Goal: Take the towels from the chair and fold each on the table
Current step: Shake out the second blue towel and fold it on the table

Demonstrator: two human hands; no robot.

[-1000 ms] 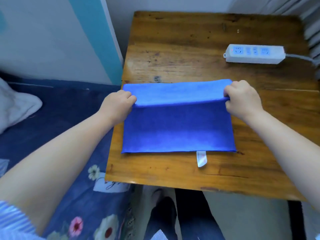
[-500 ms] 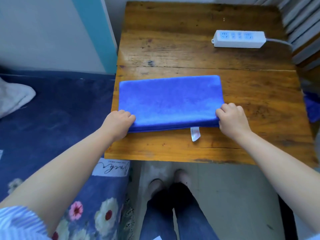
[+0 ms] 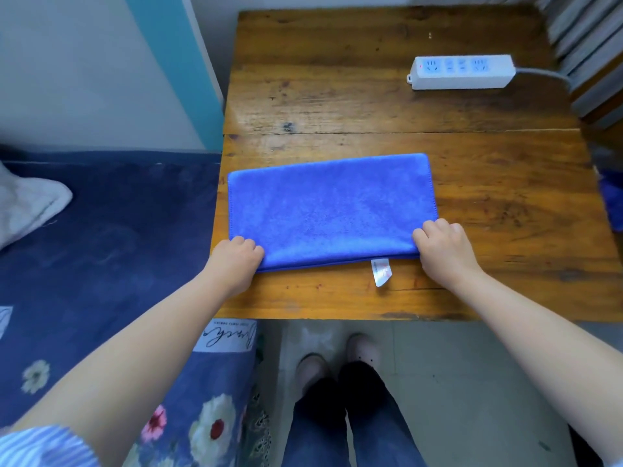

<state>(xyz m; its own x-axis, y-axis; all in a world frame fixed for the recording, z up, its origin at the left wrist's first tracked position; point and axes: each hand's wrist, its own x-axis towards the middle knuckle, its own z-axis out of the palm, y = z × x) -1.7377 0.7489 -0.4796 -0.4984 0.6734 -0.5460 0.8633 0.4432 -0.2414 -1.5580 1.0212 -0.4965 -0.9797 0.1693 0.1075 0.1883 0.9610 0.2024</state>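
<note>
Two hands are pinned on one blue towel [image 3: 332, 207], which lies folded in half as a long rectangle on the wooden table [image 3: 387, 106], well on the near side of the white power strip [image 3: 463, 71]. Your left hand [image 3: 234, 261] has its fingers curled onto the towel's near-left corner; your right hand [image 3: 441, 249] does the same at the near-right corner. Both are closed on the doubled edge and pressing it to the wood, not lifted. A small white care tag [image 3: 381, 272] pokes out from under that near edge, just beside your right hand.

You look to be finishing the first lengthwise fold of this towel. Next, I'd judge, you need to let go of one end, bring it across to the other so the rectangle halves again, and line up the corners before smoothing. Soft cloth like this may creep, so keep one hand anchoring it.

Compared with a second ago, the far edge you were carrying toward you has come all the way down onto the near edge, and the lower layer is now covered. Since half a second ago little has changed; your hands stay on the same corners.

A sliver of blue fabric [image 3: 612, 200] shows at the frame's right edge, beyond the table, perhaps another towel.
</note>
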